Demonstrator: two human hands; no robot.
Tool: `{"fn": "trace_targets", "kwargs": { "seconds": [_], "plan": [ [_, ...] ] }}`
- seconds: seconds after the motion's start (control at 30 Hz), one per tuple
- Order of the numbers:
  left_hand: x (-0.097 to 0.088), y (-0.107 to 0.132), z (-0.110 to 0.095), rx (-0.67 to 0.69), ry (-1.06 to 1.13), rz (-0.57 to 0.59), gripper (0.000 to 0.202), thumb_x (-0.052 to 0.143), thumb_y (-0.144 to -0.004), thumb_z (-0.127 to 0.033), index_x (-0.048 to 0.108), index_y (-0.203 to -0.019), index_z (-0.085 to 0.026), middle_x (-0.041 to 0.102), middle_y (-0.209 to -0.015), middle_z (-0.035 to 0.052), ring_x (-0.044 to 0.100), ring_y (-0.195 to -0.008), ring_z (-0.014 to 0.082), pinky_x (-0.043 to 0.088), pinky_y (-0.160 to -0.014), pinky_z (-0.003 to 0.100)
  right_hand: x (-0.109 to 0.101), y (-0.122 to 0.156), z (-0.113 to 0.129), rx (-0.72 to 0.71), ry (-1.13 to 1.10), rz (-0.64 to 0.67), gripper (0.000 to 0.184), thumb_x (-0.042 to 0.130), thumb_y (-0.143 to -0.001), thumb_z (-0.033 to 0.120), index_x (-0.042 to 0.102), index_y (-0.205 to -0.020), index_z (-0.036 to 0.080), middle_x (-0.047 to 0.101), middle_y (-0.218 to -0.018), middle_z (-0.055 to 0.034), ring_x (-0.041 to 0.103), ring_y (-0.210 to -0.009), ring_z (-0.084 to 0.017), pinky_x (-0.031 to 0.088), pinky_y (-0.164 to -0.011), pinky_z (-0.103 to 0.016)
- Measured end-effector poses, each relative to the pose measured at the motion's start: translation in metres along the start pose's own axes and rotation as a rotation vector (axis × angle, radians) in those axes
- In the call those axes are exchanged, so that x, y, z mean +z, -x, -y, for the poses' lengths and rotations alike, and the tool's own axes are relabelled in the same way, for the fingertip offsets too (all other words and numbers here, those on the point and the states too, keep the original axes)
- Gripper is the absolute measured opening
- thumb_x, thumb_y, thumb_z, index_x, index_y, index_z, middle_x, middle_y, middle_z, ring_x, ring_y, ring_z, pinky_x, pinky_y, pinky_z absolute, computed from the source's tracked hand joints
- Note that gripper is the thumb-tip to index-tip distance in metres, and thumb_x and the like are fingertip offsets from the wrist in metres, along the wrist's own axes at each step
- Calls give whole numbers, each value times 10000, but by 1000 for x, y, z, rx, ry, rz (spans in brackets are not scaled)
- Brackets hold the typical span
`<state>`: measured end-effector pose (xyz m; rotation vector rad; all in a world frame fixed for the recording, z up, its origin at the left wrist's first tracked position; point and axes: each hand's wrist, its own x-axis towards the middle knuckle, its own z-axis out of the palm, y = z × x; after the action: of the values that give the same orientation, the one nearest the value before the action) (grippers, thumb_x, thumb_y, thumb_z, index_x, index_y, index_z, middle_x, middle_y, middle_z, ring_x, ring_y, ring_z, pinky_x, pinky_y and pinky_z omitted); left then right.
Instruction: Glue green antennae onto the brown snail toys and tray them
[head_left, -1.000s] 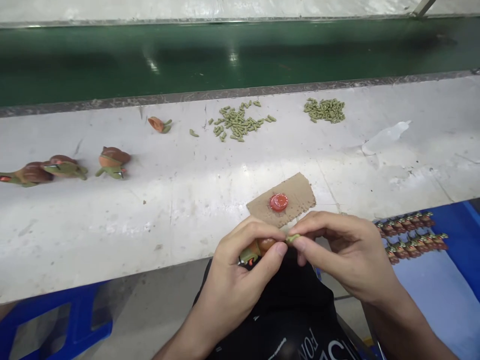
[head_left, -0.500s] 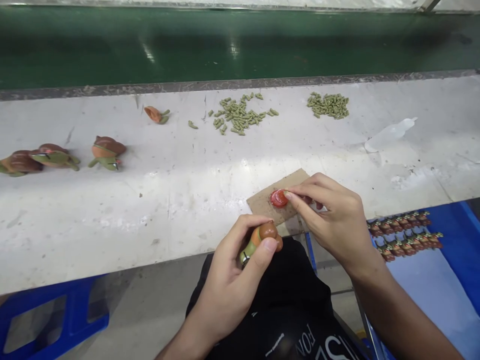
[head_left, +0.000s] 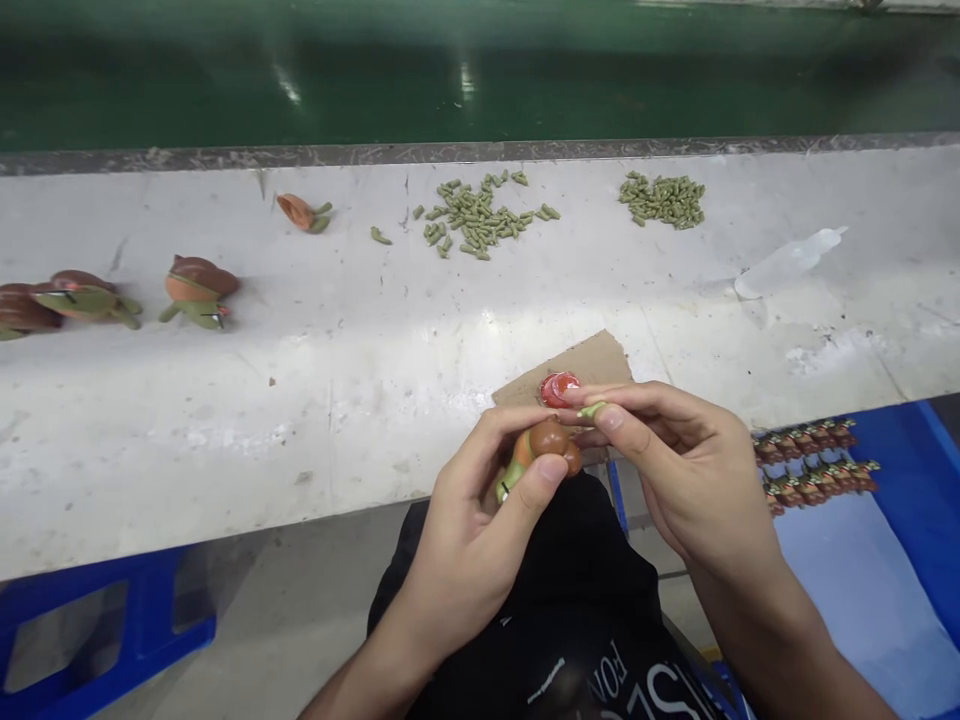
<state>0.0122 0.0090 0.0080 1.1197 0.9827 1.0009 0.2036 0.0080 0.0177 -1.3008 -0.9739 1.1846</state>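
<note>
Two hands are working just off the near edge of the white counter (head_left: pixel 337 420), above a black cloth on the lap (head_left: pixel 517 620). The left hand (head_left: pixel 469 530) is closed around a brown-and-green toy turtle (head_left: pixel 546 445), thumb on top and grip firm, with the shell facing up. The right hand (head_left: pixel 694 475) is mostly closed, pinching a small green moulded piece (head_left: pixel 592 410) between thumb and forefinger, close to the shell. No part lies between the piece and the turtle.

A cardboard scrap (head_left: pixel 581 365) sits at the near edge, partly covered by the hands. It carries a glossy red disc (head_left: pixel 559 389); whether the right fingertips touch it cannot be told.

Farther along the counter are two heaps of green pieces (head_left: pixel 476 220), a row of three turtles at the left edge (head_left: pixel 199 290), and a clear plastic sheet at the far right (head_left: pixel 787 265).
</note>
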Motion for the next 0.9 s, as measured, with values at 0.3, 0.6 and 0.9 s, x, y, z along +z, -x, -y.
{"fn": "trace_targets", "kwargs": {
  "seconds": [0.3, 0.6, 0.9],
  "plan": [
    [4, -3, -1, 7, -16, 26, 137, 794, -1154, -293, 832, -1284, -318, 855, -1159, -3, 814, -1093, 181, 671, -997, 275, -2, 3, -10, -30, -29, 5, 44, 960, -1044, 333, 967, -1034, 376, 927, -1133, -12, 896, -1089, -232, 770, -980, -356],
    [3, -3, 4, 51, -56, 49, 142, 786, -1169, -305, 832, -1295, -350, 844, -1185, -12, 796, -1108, 181, 644, -1012, 276, -2, 7, -4, -74, 126, -2, 80, 926, -1047, 291, 967, -1041, 360, 905, -1140, -39, 865, -1113, -254, 759, -926, -377],
    [-6, -1, 1, 35, -57, 12, 149, 780, -1174, -418, 858, -1297, -388, 805, -1026, -1, 753, -889, 171, 649, -860, 265, -5, -9, 16, -91, 97, 135, 94, 982, -995, 364, 967, -1086, 344, 911, -1133, -47, 882, -1061, -248, 759, -871, -362]
  ]
}}
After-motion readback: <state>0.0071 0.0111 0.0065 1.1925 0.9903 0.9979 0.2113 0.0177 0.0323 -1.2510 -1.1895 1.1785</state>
